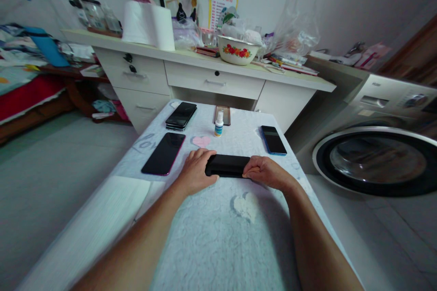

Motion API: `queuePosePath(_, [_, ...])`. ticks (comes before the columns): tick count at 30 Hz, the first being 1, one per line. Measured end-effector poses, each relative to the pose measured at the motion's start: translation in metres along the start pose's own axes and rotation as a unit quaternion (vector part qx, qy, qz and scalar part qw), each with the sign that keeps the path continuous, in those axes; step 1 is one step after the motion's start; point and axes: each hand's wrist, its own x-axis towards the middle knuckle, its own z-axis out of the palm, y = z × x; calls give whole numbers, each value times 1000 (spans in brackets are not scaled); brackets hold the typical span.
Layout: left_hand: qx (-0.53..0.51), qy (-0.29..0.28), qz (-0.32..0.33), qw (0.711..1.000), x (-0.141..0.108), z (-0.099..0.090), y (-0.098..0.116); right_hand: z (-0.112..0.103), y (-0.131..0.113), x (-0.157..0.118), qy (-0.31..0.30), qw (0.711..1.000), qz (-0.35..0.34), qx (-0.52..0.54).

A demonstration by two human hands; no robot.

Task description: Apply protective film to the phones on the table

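While my left hand (197, 170) clasps the black phone (228, 164) at one end, my right hand (264, 170) pinches the other. Spray bottle (219, 125) upright beyond.

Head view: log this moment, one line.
left hand: gripping black rectangular phone, left end; right hand: at its right end; beyond: small white bottle

Both ends of the black phone (228, 163) are partly covered by the left grip (197, 170) and right grip (265, 171). At ten o'clock from it, the lower phones (175, 127) of the stack (183, 112) are mostly hidden. Toward twelve, the label (218, 130) of the bottle (220, 120) is too small to be read. At three, the washer (372, 118) is cut off by the right edge.
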Motion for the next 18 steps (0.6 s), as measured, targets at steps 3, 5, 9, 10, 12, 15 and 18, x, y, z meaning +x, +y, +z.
queuePosePath(3, [-1,2,2,1000,0,1,0,-1,-1,-1,-32,999,16,41])
queuePosePath(5, [-1,4,1,1000,0,1,0,-1,0,-2,-47,997,23,55])
queuePosePath(9, [-2,5,4,1000,1,1,0,1,7,-1,-49,997,24,62])
queuePosePath(10, [-2,5,5,1000,1,1,0,1,8,0,-46,997,24,64])
queuePosePath(12, [-2,4,4,1000,0,1,0,2,10,0,-40,996,29,68])
queuePosePath(15, [2,0,0,1000,0,0,0,4,7,1,-21,997,39,67])
queuePosePath(18, [3,1,4,1000,0,1,-1,5,4,2,15,998,34,53])
